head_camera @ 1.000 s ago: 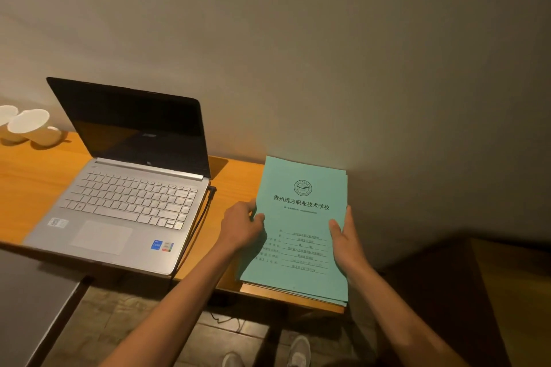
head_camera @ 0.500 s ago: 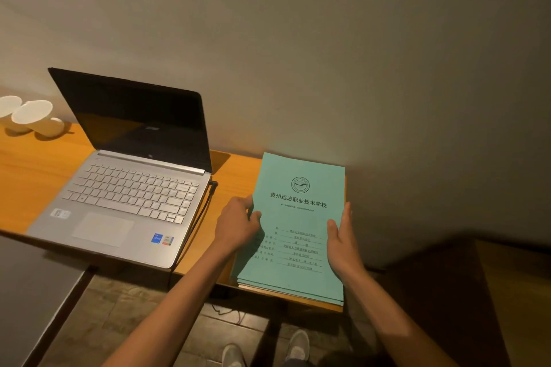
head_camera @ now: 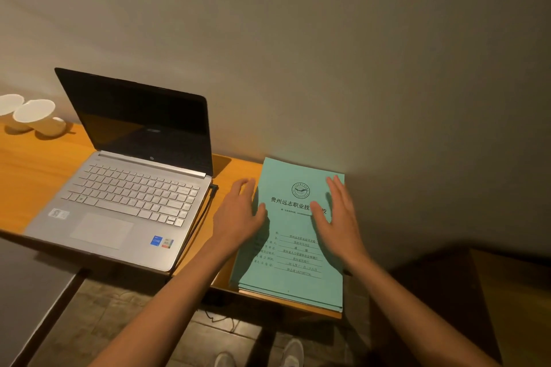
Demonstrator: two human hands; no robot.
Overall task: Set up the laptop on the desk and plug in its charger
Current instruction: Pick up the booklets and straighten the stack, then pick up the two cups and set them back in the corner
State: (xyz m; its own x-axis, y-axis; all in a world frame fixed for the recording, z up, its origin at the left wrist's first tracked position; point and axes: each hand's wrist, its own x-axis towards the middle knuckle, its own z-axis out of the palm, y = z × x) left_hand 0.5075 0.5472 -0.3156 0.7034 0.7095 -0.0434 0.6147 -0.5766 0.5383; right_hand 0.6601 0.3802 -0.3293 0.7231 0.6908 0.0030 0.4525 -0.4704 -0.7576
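Both hands (head_camera: pixel 238 217) (head_camera: pixel 337 217) flat on green booklets (head_camera: pixel 298 262) (beside open laptop (head_camera: pixel 128 197)).

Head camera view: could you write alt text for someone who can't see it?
Two bare hands, left hand and right hand, lie open on a stack of teal paper booklets on an orange wooden desk, beside an open silver laptop with a dark screen.

The top green folder (head_camera: pixel 293 235) is headed 贵州远志职业技…校; its smaller print is unreadable.
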